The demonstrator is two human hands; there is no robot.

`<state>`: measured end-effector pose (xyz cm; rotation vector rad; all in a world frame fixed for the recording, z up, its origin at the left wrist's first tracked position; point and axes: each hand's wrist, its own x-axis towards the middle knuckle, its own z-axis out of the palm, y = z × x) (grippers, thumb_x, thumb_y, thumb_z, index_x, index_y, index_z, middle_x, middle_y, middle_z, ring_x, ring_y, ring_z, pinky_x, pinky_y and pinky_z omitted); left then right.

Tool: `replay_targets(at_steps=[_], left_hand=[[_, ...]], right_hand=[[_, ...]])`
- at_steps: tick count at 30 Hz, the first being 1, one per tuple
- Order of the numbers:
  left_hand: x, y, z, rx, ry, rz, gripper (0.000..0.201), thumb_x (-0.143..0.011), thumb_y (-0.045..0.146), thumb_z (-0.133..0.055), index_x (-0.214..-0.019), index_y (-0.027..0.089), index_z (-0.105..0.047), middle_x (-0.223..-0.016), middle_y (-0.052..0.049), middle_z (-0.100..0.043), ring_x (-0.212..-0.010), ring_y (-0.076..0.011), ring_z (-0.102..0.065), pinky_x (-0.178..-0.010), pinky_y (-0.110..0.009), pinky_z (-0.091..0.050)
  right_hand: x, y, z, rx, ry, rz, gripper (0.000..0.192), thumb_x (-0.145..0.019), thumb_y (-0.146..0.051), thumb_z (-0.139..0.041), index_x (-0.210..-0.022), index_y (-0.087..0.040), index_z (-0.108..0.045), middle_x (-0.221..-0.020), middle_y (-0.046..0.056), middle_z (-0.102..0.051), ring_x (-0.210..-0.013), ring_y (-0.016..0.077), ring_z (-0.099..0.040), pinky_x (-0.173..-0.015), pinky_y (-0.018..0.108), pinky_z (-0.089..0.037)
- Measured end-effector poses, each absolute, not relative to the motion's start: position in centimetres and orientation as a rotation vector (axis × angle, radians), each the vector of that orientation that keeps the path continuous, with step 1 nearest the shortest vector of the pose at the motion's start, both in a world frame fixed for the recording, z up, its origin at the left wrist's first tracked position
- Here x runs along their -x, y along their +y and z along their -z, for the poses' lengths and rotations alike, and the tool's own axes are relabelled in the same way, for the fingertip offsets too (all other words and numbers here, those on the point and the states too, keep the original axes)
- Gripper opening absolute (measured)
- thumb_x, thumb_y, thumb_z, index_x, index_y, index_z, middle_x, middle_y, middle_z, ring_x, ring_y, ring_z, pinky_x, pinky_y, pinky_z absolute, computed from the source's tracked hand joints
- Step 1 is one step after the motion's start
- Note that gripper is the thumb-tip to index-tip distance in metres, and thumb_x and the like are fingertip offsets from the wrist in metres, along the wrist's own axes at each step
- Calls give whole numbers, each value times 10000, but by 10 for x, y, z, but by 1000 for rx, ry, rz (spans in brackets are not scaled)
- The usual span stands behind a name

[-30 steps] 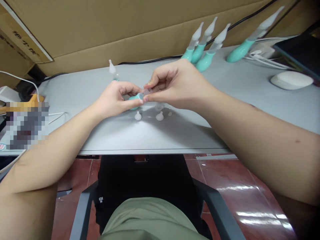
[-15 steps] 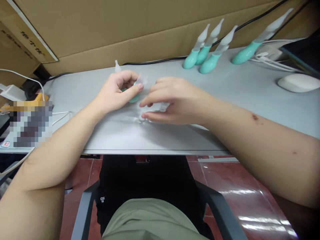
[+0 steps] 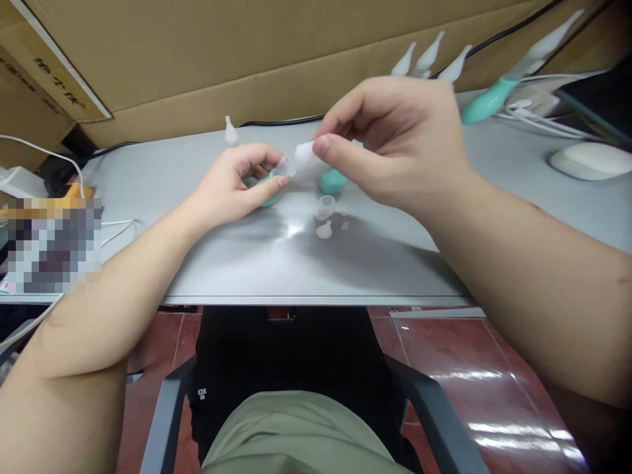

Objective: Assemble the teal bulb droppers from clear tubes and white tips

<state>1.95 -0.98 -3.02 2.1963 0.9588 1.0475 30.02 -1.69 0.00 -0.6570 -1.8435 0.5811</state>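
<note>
My left hand [image 3: 232, 184] is closed around a teal nasal aspirator bulb [image 3: 269, 199], whose clear collar [image 3: 283, 165] points up and right between thumb and fingers. With thumb and forefinger, my right hand [image 3: 407, 141] pinches a translucent white nozzle tip [image 3: 303, 154], its wide end close to the collar; whether the two touch, I cannot tell. Under the right hand lies another teal bulb [image 3: 332, 180], partly hidden. In front of it are a clear ring-like cup [image 3: 326, 207], a small white nozzle [image 3: 324, 230] and a tiny clear piece [image 3: 344, 226].
One white nozzle [image 3: 230, 131] stands at the back of the grey table [image 3: 237, 263]. Several aspirators, including a teal one [image 3: 491, 102], stand back right, some behind my hand. A white mouse [image 3: 590, 162] sits at right; cables and a cardboard wall [image 3: 222, 59] line the back.
My right hand has risen from low over the small parts and moved right, now with the nozzle tip pinched in it. The small parts beneath are uncovered. My left hand has hardly moved.
</note>
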Motion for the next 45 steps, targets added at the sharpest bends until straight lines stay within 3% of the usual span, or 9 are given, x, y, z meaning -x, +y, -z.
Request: replay_targets(at_steps=[3, 9, 17, 24, 30, 40, 45], left_hand=[[-23, -14, 28, -2207, 957, -1041, 504, -1089, 724, -934, -1206, 235, -955, -1202, -112, -962, -994, -242, -811, -954, -415, -689], [-29, -21, 28, -2171, 969, -1044, 361, -1074, 544, -916, -1223, 218, -953, -1145, -101, -925, -901, -211, -770, -737, -343, -616], [-33, -21, 31, -2206, 997, -1068, 332, -1078, 497, -860, -1211, 206, -947, -1080, -88, -903, -879, -197, -732, -784, -357, -611], [-29, -20, 33, -2449, 994, -1145, 239, -1126, 383, -798, -1206, 231, -964, -1123, -112, -909, -1008, -260, -799, -969, -428, -624], [-22, -12, 39, -2603, 1105, -1072, 288, -1156, 438, -814, -1320, 246, -953, -1050, -93, -808, -1044, -303, -787, -1096, -489, -640], [-24, -19, 41, -3001, 1066, -1121, 369, -1236, 350, -529, -1216, 216, -872, -1011, -90, -786, -981, -292, -833, -889, -434, -648], [-24, -21, 42, -3083, 1120, -1028, 399, -1268, 385, -462, -1177, 223, -815, -1077, -114, -817, -1004, -309, -835, -914, -464, -668]], right_hand=[[-297, -13, 2, 711, -1813, -638, 306, -1003, -427, -1086, -884, -319, -826, -1002, 61, -885, -902, 266, -731, -906, 478, -660], [-296, -9, 5, 680, -1831, -706, 371, -956, -518, -1147, -953, -329, -827, -1006, 63, -896, -916, 284, -755, -921, 504, -673], [-300, -3, 10, 726, -1899, -715, 149, -963, -406, -1077, -980, -350, -941, -1021, 74, -932, -931, 317, -791, -906, 540, -692], [-306, -8, 0, 728, -1979, -705, 86, -989, -343, -1057, -974, -342, -973, -1024, 55, -948, -968, 352, -847, -1007, 589, -727], [-312, -6, -1, 759, -2039, -656, 86, -1004, -281, -1046, -994, -361, -1013, -1009, 52, -955, -918, 347, -838, -920, 586, -739], [-308, -15, -8, 828, -2174, -525, 182, -1080, -168, -912, -1043, -319, -1006, -1056, 17, -986, -946, 273, -852, -911, 461, -713], [-308, -16, -4, 822, -2163, -479, 238, -1038, -137, -871, -1003, -319, -1021, -990, 8, -965, -888, 274, -847, -846, 448, -675]])
